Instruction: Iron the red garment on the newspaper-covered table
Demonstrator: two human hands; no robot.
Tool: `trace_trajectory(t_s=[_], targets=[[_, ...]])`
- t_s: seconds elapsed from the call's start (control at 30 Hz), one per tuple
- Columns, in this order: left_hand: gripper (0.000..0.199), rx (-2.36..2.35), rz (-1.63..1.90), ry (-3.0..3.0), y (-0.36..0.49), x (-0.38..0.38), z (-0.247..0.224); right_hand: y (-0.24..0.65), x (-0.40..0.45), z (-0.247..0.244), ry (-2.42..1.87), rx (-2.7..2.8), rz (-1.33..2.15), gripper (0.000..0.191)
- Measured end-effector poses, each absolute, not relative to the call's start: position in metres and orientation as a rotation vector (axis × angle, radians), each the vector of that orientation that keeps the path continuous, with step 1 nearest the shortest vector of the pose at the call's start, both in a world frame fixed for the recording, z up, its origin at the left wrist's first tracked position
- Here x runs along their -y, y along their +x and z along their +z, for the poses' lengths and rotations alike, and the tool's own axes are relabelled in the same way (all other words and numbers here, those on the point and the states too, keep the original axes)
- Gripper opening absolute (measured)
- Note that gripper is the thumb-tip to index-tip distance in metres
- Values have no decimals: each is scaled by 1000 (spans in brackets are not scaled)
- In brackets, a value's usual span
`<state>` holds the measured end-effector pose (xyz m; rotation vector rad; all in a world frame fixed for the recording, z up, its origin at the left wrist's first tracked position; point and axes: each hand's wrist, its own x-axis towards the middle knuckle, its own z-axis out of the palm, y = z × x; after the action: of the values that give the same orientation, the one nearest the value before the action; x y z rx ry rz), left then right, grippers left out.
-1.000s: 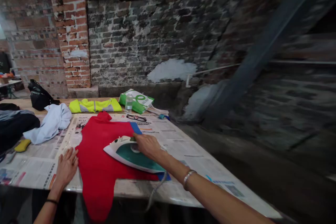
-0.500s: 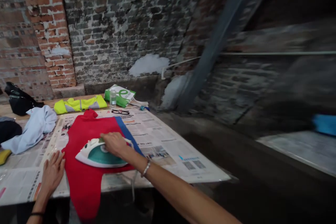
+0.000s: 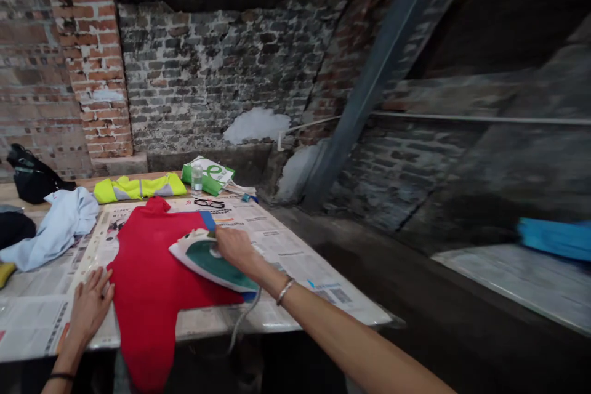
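**Where are the hands?**

The right hand (image 3: 236, 246) is closed around the handle of a steam iron (image 3: 205, 261); the left hand (image 3: 90, 309) lies open, palm down, on spread newspaper (image 3: 286, 246), touching the left edge of a red jumper (image 3: 152, 265).

**And the iron?**

It sits on the right side of the jumper, near a blue band (image 3: 208, 220) along the jumper's far right edge; its grey cord (image 3: 242, 322) hangs down past the near edge of the worktop (image 3: 83, 180).

**What lies farther off?**

A yellow hi-vis vest (image 3: 140, 188) lies at the far edge; to its right stand a water bottle (image 3: 197, 177) and a green bag (image 3: 207, 175), with glasses (image 3: 209, 204) on the newspaper just nearer; a pale blue cloth (image 3: 64, 225) lies left of the jumper, and a black bag (image 3: 30, 175) sits at far left.
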<state>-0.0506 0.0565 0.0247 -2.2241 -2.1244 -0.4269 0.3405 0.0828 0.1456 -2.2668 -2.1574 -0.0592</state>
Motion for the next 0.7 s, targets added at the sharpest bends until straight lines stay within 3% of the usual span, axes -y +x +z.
trace_trajectory(t_s=[0.17,0.3,0.4,0.7], targets=[[51,2153,-367,-2217,-46,-53,27,379,-97,148,-2471,1948,-55,34],[51,2154,-363,-2228,-46,-52,28,382,-106,158,-2375,2174,237,44],[51,2138,-388,-2231,-47,-53,28,378,-107,164,-2221,2324,470,38],[51,2102,-408,-2234,-50,-56,24,351,-168,152,-2297,1785,414,45]])
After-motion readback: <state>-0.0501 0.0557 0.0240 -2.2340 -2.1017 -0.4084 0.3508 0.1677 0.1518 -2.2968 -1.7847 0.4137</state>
